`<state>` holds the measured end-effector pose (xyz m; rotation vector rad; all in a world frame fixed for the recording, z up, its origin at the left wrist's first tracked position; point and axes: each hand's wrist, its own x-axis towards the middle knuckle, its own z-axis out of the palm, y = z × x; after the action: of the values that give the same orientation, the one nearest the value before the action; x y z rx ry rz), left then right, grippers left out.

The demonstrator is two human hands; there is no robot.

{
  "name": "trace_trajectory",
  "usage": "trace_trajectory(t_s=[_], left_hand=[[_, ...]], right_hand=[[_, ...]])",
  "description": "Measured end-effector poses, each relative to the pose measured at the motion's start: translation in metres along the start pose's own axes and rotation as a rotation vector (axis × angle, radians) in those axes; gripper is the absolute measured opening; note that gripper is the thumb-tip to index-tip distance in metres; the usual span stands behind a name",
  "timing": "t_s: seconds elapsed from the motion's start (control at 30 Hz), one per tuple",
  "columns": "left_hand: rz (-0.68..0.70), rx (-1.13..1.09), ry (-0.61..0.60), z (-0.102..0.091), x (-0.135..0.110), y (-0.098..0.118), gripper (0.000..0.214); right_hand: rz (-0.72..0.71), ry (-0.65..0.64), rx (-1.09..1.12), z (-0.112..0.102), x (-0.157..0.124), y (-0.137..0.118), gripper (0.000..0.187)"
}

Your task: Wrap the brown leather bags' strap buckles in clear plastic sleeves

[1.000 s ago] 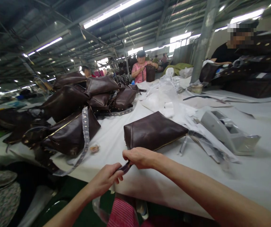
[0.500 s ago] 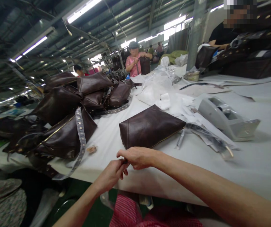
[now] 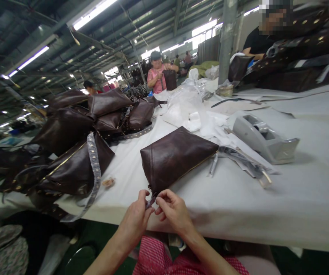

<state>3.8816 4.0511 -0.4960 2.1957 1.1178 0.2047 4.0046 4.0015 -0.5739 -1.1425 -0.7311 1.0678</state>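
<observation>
A dark brown leather bag (image 3: 178,158) with a gold zipper lies on the white-covered table, one corner pointing toward me. At that near corner a short dark strap (image 3: 151,201), seemingly wrapped in clear film, comes off the bag. My left hand (image 3: 137,214) is closed on this strap between thumb and fingers. Just to its right, my right hand (image 3: 175,214) pinches at the strap's edge with thumb and forefinger; its other fingers are curled. Another strap (image 3: 243,162), wrapped in plastic, extends from the bag's far right corner.
A grey tape dispenser (image 3: 263,139) stands at the right. Several brown bags (image 3: 75,168) are piled at the left, with a studded strap (image 3: 94,164) hanging over the edge. Crumpled white plastic (image 3: 185,105) lies behind. Co-workers (image 3: 157,76) are across the table.
My right hand has drawn back toward me, and its forearm now comes from below. The strap shows between my hands. The view has shifted slightly right.
</observation>
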Motion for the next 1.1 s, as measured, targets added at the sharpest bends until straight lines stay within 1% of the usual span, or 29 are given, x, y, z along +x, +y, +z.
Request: trace_trajectory(t_s=[0.07,0.1,0.17,0.2,0.27,0.33,0.37,0.43,0.57,0.7,0.83,0.9,1.0,1.1], left_hand=[[-0.011,-0.066,0.044,0.007,-0.006,0.002,0.027],[-0.024,-0.114,0.052,0.01,-0.009,0.003,0.028],[-0.064,-0.283,0.042,0.016,-0.014,0.002,0.033],[-0.096,-0.42,0.024,0.019,-0.015,0.0,0.034],[-0.187,-0.778,-0.015,0.025,-0.017,-0.005,0.035],[-0.292,-1.104,-0.039,0.031,-0.017,-0.011,0.035],[-0.336,-1.215,-0.048,0.034,-0.016,-0.013,0.036],[-0.386,-1.347,-0.067,0.04,-0.016,-0.016,0.036],[-0.37,-1.499,-0.076,0.054,-0.016,-0.013,0.035],[-0.334,-1.601,-0.049,0.067,-0.018,-0.015,0.041],[-0.3,-1.593,-0.014,0.077,-0.017,-0.022,0.041],[-0.294,-1.567,-0.026,0.077,-0.017,-0.024,0.043],[-0.296,-1.536,-0.05,0.074,-0.015,-0.024,0.048],[-0.283,-1.474,-0.037,0.07,-0.011,-0.024,0.044]], right_hand=[[0.154,-0.025,0.132,0.0,-0.001,0.001,0.042],[0.189,-0.038,0.14,-0.001,-0.002,0.0,0.046],[0.203,-0.047,0.073,-0.007,-0.004,-0.002,0.047],[0.189,-0.038,0.027,-0.01,-0.006,-0.004,0.045],[0.13,-0.008,-0.062,-0.016,-0.01,-0.005,0.036],[0.026,0.001,-0.163,-0.021,-0.015,-0.005,0.026],[-0.035,0.002,-0.227,-0.022,-0.018,-0.005,0.021],[-0.144,0.019,-0.362,-0.025,-0.021,-0.005,0.014],[-0.273,0.057,-0.552,-0.028,-0.022,-0.001,0.008],[-0.403,-0.01,-0.695,-0.032,-0.02,0.001,0.008],[-0.546,-0.085,-0.868,-0.037,-0.019,0.0,0.013],[-0.608,-0.099,-0.936,-0.038,-0.017,0.001,0.013],[-0.673,-0.029,-1.016,-0.037,-0.013,0.004,0.013],[-0.641,0.058,-1.01,-0.034,-0.012,0.007,0.013]])
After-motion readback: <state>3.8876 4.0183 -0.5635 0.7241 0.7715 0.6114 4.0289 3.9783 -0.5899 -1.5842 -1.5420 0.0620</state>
